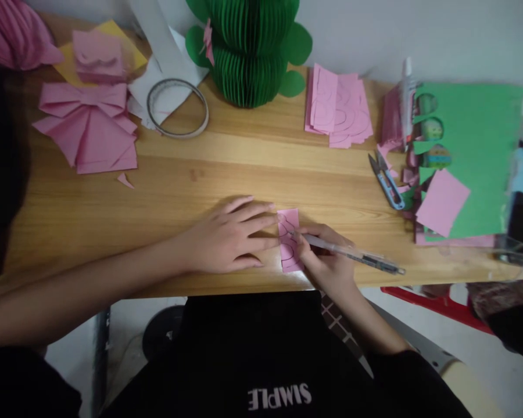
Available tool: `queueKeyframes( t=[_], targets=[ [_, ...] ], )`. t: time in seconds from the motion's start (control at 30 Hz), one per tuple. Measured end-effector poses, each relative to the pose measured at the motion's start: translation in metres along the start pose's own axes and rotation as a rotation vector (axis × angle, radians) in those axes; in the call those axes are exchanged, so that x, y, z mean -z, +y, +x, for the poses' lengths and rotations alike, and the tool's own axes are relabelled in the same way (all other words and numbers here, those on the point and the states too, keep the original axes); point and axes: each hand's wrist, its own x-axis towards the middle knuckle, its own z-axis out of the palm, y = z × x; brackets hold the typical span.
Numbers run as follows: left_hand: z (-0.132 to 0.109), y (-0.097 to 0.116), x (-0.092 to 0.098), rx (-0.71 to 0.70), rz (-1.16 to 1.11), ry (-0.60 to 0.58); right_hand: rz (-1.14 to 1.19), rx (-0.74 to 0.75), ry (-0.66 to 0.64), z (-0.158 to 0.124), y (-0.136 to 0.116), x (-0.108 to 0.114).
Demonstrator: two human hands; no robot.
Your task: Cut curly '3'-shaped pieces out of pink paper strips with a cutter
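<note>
A small pink paper strip (289,258) lies on the wooden table near its front edge, with curved dark lines drawn on it. My left hand (233,235) rests flat with its fingers spread, the fingertips touching the strip's left side. In my right hand (329,255) is a clear-barrelled pen (357,255), its tip at the right part of the strip and its back end pointing right. The fingers of that hand are closed round the pen, and part of the strip's right edge is hidden behind them.
At the back stands a green honeycomb paper piece (250,58). Folded pink papers with drawn curves (342,107) and blue thread snips (387,180) lie to the right, beside a green sheet (483,151). A tape roll (204,116) and a pink paper bow (89,125) are at left.
</note>
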Motion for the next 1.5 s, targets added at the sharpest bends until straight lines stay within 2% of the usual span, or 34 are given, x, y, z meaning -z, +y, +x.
queueKeyframes(
  t=[0.5, 0.83, 1.13, 1.5],
  targets=[
    [0.0, 0.0, -0.001, -0.001, -0.018, 0.013, 0.112, 0.054, -0.096, 0.018, -0.003, -0.003],
    [0.0, -0.001, -0.002, 0.001, -0.013, 0.002, 0.145, 0.093, -0.076, 0.017, 0.001, -0.006],
    [0.001, 0.0, -0.001, -0.003, -0.031, 0.015, 0.024, 0.043, -0.051, 0.014, -0.003, -0.001],
    [0.0, -0.001, 0.001, -0.021, 0.018, 0.01, -0.072, 0.113, -0.04, 0.008, -0.005, 0.004]
  ],
)
